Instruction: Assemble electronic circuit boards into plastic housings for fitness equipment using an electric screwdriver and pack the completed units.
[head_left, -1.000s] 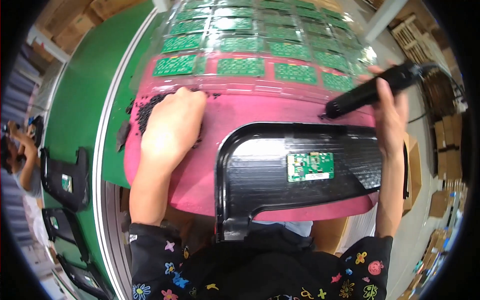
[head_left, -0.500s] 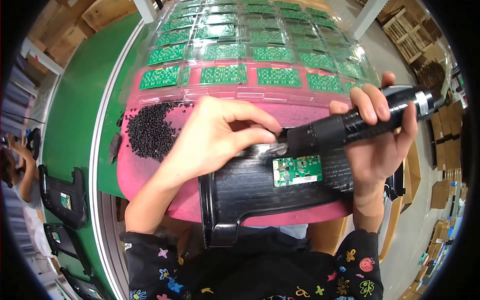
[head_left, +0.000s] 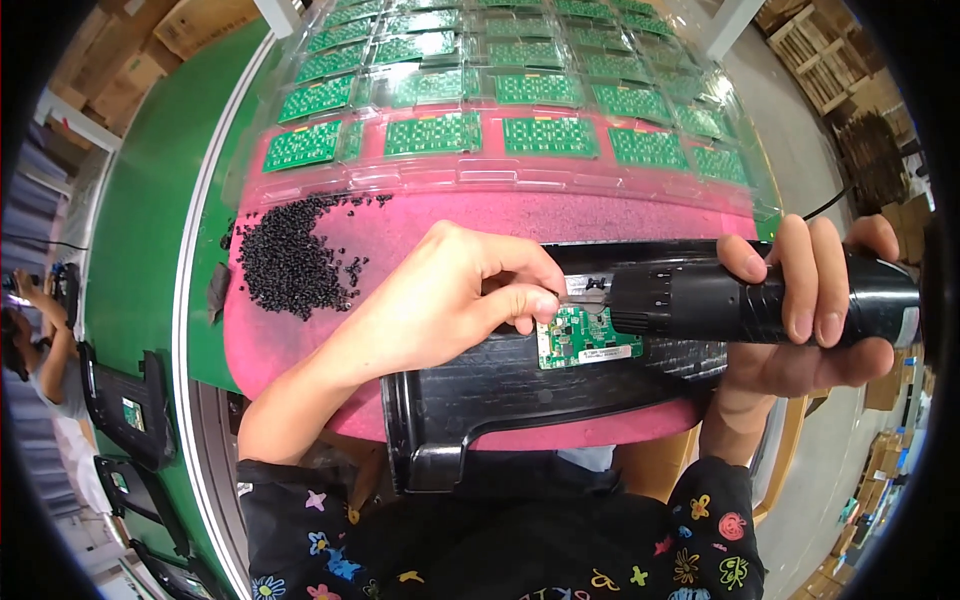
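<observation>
My right hand (head_left: 800, 290) is wrapped round a black electric screwdriver (head_left: 690, 300), held nearly level with its nose pointing left. At the metal bit (head_left: 585, 298), the thumb and forefinger of my left hand (head_left: 440, 300) are pinched together; whatever they hold is too small to make out. Just below the bit, a green circuit board (head_left: 590, 345) with a white label lies on a ribbed black plastic housing (head_left: 520, 395). The screwdriver's nose overlaps the board's upper right part.
Loose small black parts, probably screws, form a pile (head_left: 290, 260) on the pink mat (head_left: 480, 215). Clear trays (head_left: 490, 180) with rows of green boards stand beyond. More black housings (head_left: 130, 400) lie on the green surface at left, near another person (head_left: 45, 340).
The screwdriver has swung closer to level and moved right and slightly down. My left fingertips remain by its bit, now over the board's upper left edge. The view has shifted slightly.
</observation>
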